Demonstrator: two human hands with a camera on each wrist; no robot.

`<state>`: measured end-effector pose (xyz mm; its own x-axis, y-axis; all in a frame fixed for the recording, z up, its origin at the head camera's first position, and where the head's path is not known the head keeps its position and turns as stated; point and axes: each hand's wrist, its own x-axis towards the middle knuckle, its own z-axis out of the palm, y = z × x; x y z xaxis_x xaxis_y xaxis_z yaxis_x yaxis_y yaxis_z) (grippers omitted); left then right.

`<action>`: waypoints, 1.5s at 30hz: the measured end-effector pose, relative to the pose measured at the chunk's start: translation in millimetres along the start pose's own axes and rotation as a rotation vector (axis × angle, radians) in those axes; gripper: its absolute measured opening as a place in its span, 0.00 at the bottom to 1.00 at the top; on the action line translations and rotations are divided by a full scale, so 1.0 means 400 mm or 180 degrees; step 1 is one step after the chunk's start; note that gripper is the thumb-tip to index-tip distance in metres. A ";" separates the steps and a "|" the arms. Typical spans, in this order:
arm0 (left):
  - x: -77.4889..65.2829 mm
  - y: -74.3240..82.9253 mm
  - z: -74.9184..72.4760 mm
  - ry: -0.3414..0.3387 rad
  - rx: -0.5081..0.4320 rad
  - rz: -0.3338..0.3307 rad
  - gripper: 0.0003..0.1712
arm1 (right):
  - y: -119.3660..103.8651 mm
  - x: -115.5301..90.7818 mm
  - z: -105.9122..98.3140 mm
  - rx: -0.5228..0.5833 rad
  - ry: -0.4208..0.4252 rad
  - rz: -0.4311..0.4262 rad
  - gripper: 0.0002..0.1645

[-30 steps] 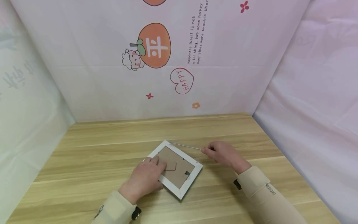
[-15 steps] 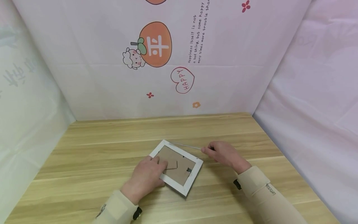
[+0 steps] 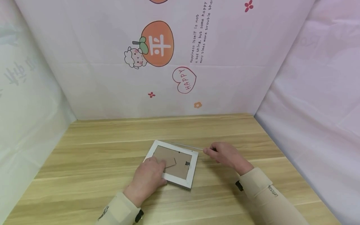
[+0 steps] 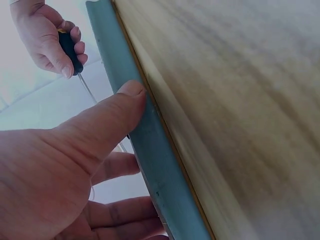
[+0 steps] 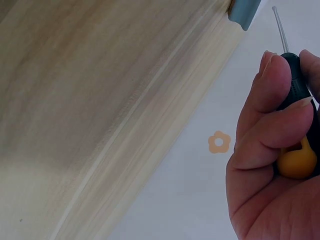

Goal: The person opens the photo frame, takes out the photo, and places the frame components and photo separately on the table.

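A picture frame (image 3: 192,168) lies back-up at a slant, its white rim round a brown backing board (image 3: 168,153). A small black tab (image 3: 187,163) sits near the board's right end. My left hand (image 3: 149,176) grips the frame's near left part. In the left wrist view, its thumb presses the frame's side (image 4: 150,132), which looks blue-grey there, and the fingers reach over the back. My right hand (image 3: 226,156) holds a screwdriver (image 5: 299,162) by its black and yellow handle. The thin metal shaft (image 3: 187,146) points left along the frame's far edge.
The wood-grain table (image 3: 112,134) extends around both hands. A white printed sheet (image 3: 112,90) stands behind it, with more white cloth (image 3: 317,93) at the right and left sides.
My left hand has turned the frame counterclockwise, so its right corner has swung up and away. The screwdriver tip, earlier at the far corner, now lies past the far edge. My right hand barely moved.
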<state>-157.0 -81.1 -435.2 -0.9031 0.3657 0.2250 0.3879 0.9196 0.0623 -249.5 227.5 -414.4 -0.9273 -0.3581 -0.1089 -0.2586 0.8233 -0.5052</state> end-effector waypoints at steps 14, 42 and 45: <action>-0.003 0.002 -0.010 -0.0159 0.0180 -0.0396 0.27 | 0.007 -0.008 0.002 -0.0041 0.0063 -0.0037 0.32; -0.009 -0.007 -0.005 -0.0114 0.0244 -0.0232 0.33 | -0.038 -0.036 -0.003 -0.0365 0.0229 -0.0173 0.20; -0.006 -0.008 -0.006 -0.0103 0.0128 -0.0212 0.27 | -0.037 -0.034 0.001 -0.0416 0.0245 -0.0189 0.20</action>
<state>-155.6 -85.0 -433.8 -0.9324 0.3074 0.1900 0.3197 0.9468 0.0369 -232.8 220.0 -405.6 -0.9261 -0.3771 -0.0136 -0.3418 0.8538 -0.3927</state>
